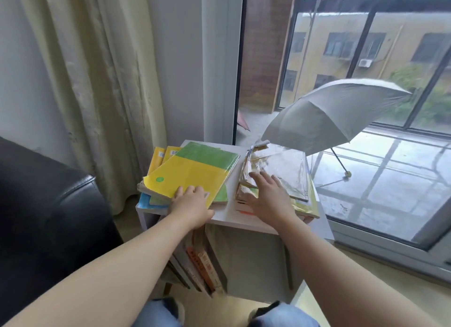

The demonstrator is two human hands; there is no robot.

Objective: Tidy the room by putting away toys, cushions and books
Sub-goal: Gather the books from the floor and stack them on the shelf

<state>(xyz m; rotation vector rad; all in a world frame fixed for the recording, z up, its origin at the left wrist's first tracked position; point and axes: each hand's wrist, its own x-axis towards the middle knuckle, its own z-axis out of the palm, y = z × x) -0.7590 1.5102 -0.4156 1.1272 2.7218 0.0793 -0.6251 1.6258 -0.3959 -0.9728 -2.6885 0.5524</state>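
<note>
A yellow and green book [192, 170] tops a skewed pile of books on the left of a small white shelf unit [224, 218]. My left hand [191, 204] rests on that book's near corner, fingers lying on the cover. On the right of the shelf top lies a second stack of books under a clear plastic sleeve [285, 170]. My right hand [267, 196] lies flat on that stack with its fingers spread. More books [202, 268] stand inside the shelf below.
A black leather sofa arm [48, 204] stands close on the left. A beige curtain [97, 82] hangs behind the shelf. Beyond the glass door [366, 204] on the right, an open grey umbrella [329, 114] lies on a wet balcony floor.
</note>
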